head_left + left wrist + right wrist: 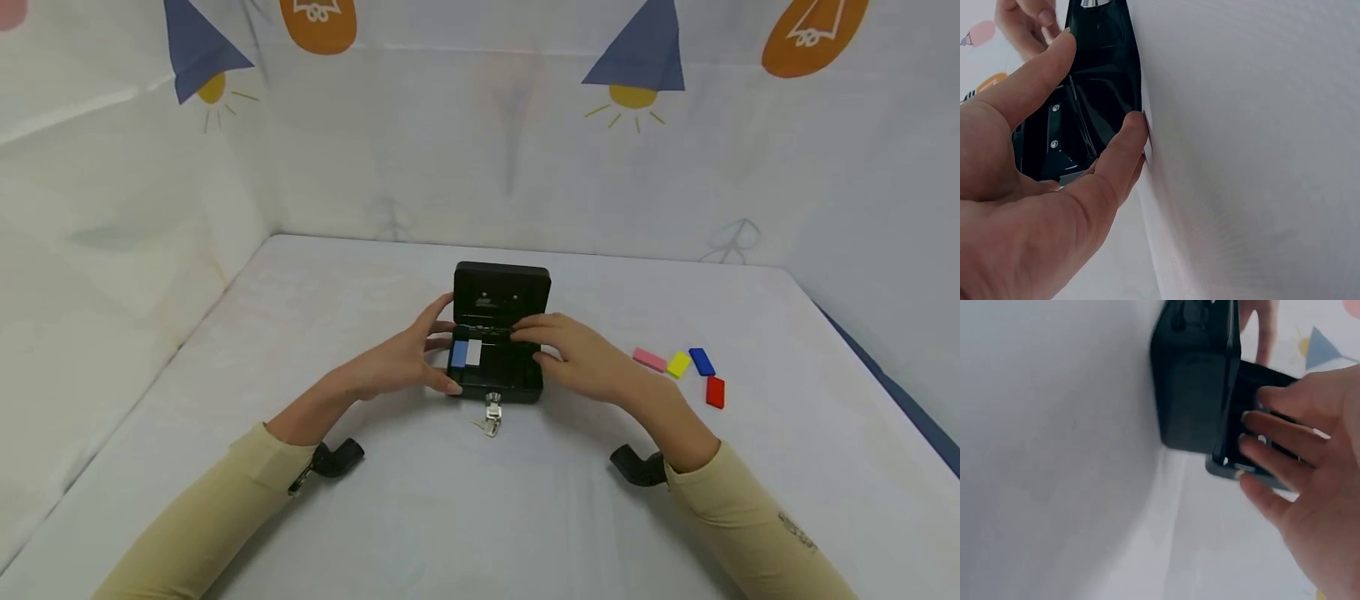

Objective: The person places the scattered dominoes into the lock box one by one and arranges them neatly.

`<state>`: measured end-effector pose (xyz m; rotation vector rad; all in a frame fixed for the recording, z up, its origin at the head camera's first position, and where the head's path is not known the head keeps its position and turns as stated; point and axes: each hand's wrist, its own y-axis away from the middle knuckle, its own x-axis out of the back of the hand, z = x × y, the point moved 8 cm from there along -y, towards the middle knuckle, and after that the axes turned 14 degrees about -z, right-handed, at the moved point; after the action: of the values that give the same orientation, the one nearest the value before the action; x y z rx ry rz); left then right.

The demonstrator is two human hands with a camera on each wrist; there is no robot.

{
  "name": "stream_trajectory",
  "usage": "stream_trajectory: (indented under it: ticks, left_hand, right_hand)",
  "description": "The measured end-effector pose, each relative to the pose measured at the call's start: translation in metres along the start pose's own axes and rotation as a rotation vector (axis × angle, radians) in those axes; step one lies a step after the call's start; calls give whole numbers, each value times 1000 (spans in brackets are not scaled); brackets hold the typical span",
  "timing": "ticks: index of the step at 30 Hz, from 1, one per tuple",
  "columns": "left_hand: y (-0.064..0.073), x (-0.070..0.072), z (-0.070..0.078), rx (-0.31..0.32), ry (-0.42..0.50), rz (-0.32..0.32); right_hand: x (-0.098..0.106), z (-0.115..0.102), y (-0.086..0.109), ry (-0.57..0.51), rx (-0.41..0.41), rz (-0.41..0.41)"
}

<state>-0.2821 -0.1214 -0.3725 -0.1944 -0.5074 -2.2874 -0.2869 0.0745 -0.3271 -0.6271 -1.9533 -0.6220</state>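
Observation:
A black cash box stands on the table with its lid raised. Inside, at the left, a light blue block and a white block lie side by side. My left hand holds the box's left side, thumb by the front corner, fingers farther back toward the lid. In the right wrist view, my right hand has its fingers spread by the box's right rim and the opened lid, pinching nothing visible. Keys hang from the lock at the front.
Right of the box lie a pink block, a yellow block, a dark blue block and a red block. A white cloth covers the table. Patterned white curtains hang behind and at the sides.

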Motion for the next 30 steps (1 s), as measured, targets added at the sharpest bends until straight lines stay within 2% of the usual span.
stream_trajectory:
  ticks: [4,14,19,25,30]
  left_hand:
    - [1,-1,0,16,-7,0]
    - [1,-2,3,14,-8,-2]
    - [1,-3,3,14,-10,-6]
    - [1,-2,3,17,-13,-2]
    - [0,-1,2,14,-18,-2]
  right_hand:
    - [12,5,8,10,21,57]
    - [35,23,27,-34,-38,80]
    - [41,31,31,-9,-40,100]
    - [45,45,35,5,-81,100]
    - [45,61,38,-44,-130,83]
